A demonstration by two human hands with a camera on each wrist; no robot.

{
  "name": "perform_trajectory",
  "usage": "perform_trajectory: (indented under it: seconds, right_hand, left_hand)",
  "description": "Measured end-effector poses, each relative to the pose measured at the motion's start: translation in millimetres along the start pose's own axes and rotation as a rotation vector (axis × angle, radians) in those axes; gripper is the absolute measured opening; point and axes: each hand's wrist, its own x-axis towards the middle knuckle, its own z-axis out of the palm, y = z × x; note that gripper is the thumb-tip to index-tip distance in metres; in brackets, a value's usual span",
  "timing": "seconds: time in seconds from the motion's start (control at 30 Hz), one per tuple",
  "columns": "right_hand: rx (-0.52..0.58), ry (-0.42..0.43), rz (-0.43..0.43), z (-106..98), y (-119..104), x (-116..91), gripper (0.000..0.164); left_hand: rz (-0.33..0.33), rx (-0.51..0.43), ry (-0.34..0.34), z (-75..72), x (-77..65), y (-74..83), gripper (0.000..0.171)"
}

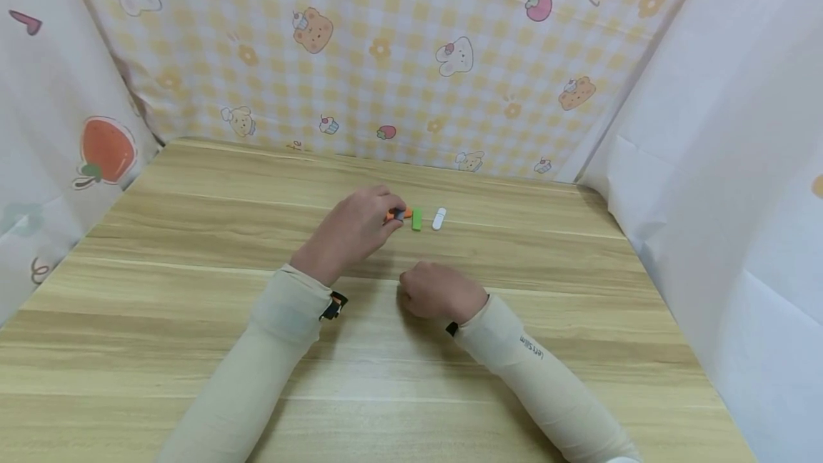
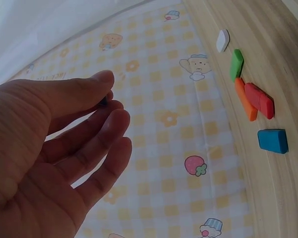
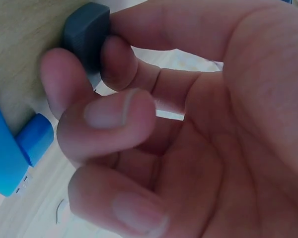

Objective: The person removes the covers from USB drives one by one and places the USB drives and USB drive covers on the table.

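My left hand (image 1: 363, 223) reaches over the row of small sticks at the table's far side. Its thumb and forefinger pinch a small dark piece (image 2: 104, 101), mostly hidden by the fingertips in the left wrist view. Nearer me, my right hand (image 1: 444, 291) is curled low over the table. In the right wrist view its thumb and forefinger pinch a dark grey block (image 3: 87, 37) with a ribbed face. Beside the left hand lie an orange stick (image 2: 246, 101), a green stick (image 1: 416, 219) and a white stick (image 1: 439, 218). A red stick (image 2: 260, 100) overlaps the orange one.
A blue piece (image 2: 272, 141) lies beyond the red stick in the left wrist view. Blue parts (image 3: 5, 148) show at the left of the right wrist view. The wooden table (image 1: 193, 291) ends at a checked cloth backdrop (image 1: 386, 84), with white cloth (image 1: 726, 198) at the right.
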Motion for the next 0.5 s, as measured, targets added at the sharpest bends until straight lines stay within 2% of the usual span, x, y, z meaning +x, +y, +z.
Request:
perform_trajectory:
  seconds: [0.17, 0.3, 0.5]
  right_hand:
    - [-0.014, 0.002, 0.024, -6, 3, -2, 0.034]
    - [-0.057, 0.071, 0.030, -18, 11, -7, 0.033]
    - [-0.069, 0.148, 0.024, -37, 26, -19, 0.027]
  left_hand:
    - [0.004, -0.005, -0.002, 0.6, -1.4, -2.1, 0.023]
    - [-0.010, -0.022, -0.014, 0.0, -1.5, -2.9, 0.021]
    - [-0.050, -0.059, -0.113, 2.1, 0.4, -2.6, 0.021]
